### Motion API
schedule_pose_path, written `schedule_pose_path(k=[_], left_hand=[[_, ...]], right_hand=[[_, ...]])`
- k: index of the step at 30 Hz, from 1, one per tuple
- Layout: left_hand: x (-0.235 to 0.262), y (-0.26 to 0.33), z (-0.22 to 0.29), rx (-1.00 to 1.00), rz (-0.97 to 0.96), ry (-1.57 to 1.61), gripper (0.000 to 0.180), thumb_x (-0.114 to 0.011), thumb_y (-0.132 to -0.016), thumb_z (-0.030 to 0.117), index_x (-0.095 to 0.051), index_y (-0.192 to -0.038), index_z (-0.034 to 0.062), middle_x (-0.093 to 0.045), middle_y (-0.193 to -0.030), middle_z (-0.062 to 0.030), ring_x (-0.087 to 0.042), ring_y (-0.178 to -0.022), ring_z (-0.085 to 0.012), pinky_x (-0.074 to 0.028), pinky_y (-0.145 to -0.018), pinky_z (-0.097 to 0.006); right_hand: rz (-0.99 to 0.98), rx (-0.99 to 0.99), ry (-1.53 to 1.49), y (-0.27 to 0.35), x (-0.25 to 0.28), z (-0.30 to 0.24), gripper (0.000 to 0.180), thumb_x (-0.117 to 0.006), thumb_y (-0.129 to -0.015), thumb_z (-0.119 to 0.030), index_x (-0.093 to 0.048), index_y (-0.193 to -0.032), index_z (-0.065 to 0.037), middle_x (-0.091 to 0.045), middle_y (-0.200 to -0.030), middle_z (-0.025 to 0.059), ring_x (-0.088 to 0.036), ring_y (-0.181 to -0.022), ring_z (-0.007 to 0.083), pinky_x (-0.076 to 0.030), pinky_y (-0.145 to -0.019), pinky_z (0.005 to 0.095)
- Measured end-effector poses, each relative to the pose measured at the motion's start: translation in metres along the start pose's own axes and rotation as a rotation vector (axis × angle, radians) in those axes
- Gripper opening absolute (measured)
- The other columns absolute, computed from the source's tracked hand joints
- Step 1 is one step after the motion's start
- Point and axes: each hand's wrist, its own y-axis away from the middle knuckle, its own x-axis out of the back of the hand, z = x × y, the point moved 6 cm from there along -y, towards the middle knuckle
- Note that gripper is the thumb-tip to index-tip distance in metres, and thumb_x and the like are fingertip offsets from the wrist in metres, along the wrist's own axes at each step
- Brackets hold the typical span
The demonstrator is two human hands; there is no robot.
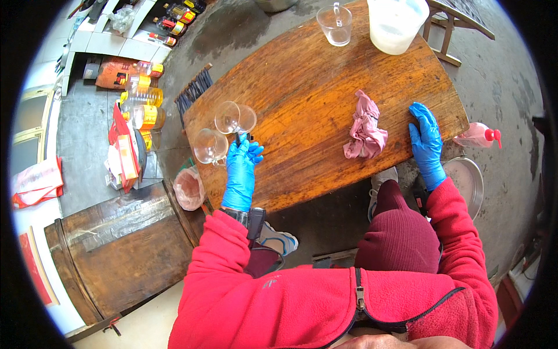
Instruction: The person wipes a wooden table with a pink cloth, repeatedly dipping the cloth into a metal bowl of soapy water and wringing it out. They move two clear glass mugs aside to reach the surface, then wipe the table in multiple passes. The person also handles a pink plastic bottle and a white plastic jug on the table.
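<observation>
My left hand (241,168) grips a clear glass (235,118) beside another glass (210,145); my right hand (426,142) rests flat on the desk (308,87) near a pink cloth (365,128).

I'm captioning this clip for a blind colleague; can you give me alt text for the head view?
Seen from above, a person in a red jacket and blue gloves sits at a worn wooden table, the left hand gripping the stems of three clear wine glasses. The right hand rests flat near a crumpled pink cloth.
</observation>
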Motion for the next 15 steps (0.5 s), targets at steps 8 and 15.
schedule_pose_path(k=[8,15], left_hand=[[0.046,0.064,0.067,-0.025,0.028,-0.102,0.044,-0.058,-0.098,0.023,-0.046,-0.14,0.0124,-0.067,-0.105,-0.0123,-0.068,-0.089,-0.0238,-0.055,-0.071,-0.034],[0.209,0.235,0.196,-0.411,0.314,-0.193,0.043,-0.054,-0.099,0.025,-0.048,-0.14,0.0122,-0.064,-0.111,-0.0086,-0.065,-0.097,-0.021,-0.053,-0.079,-0.033]], right_hand=[[0.007,-0.016,0.008,0.003,-0.005,0.009,0.038,-0.062,-0.084,0.0,-0.06,-0.122,-0.005,-0.059,-0.129,0.015,-0.054,-0.123,0.0321,-0.041,-0.106,0.0387],[-0.149,-0.024,0.043,0.002,-0.015,0.035,0.044,-0.067,-0.081,-0.004,-0.059,-0.124,-0.005,-0.056,-0.134,0.0156,-0.05,-0.127,0.0325,-0.038,-0.109,0.0396]])
